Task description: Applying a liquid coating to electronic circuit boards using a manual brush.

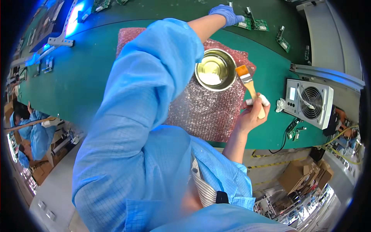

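My right hand (249,117) grips a flat paintbrush (249,85) by its wooden handle. The orange bristles point up and away, beside the rim of a round metal bowl (200,81). White wraps cover some of this hand's fingertips. Clear yellowish liquid (213,69) lies in the bowl, which stands on pink bubble wrap (205,112). Across the table stretches my left arm, its blue sleeve hiding part of the wrap. At the far side, my left hand (225,15), in a blue glove, touches or nearly touches a green circuit board (244,24); its fingers are partly hidden.
Further circuit boards (284,44) lie on the dark green strip at the back. A white fan unit (310,103) stands at the right, near crumpled white tissue (280,104). A metal frame with a blue light (62,41) stands at the left. Another person (38,133) is beyond the left edge.
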A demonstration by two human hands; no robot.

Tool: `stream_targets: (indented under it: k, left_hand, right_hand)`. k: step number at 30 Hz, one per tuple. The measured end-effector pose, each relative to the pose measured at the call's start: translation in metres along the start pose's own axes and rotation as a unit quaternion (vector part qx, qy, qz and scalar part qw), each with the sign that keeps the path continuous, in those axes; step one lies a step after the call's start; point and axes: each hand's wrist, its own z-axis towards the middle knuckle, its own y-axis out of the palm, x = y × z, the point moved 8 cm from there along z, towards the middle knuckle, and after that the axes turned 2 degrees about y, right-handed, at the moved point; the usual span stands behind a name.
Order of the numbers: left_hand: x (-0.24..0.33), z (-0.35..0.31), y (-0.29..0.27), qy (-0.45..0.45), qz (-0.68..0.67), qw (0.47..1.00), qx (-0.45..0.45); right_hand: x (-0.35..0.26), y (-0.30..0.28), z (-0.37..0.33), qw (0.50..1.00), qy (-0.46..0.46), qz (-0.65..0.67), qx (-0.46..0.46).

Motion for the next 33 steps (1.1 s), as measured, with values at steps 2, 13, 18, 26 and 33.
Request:
stream_targets:
  k: [2, 13, 18, 26, 33]
  left_hand:
    - [-0.006, 0.003, 0.003, -0.038, 0.024, 0.999, -0.004]
    - [-0.132, -0.063, -0.041, -0.036, -0.285, 0.957, 0.034]
    - [-0.159, -0.155, -0.075, -0.037, -0.679, 0.731, -0.056]
    - [-0.258, -0.196, -0.113, -0.015, -0.762, 0.642, 0.079]
    - [-0.217, -0.203, -0.098, 0.001, -0.72, 0.693, 0.009]
  right_hand:
    - [0.003, 0.005, -0.003, 1.0, 0.005, 0.003, -0.013]
    - [0.041, 0.037, 0.001, 0.981, 0.117, -0.097, -0.117]
    - [0.04, 0.044, -0.004, 0.98, 0.078, -0.11, -0.149]
    - [0.023, 0.024, -0.003, 0.986, 0.053, -0.108, -0.119]
    - [-0.012, -0.003, 0.005, 0.981, 0.033, -0.139, -0.131]
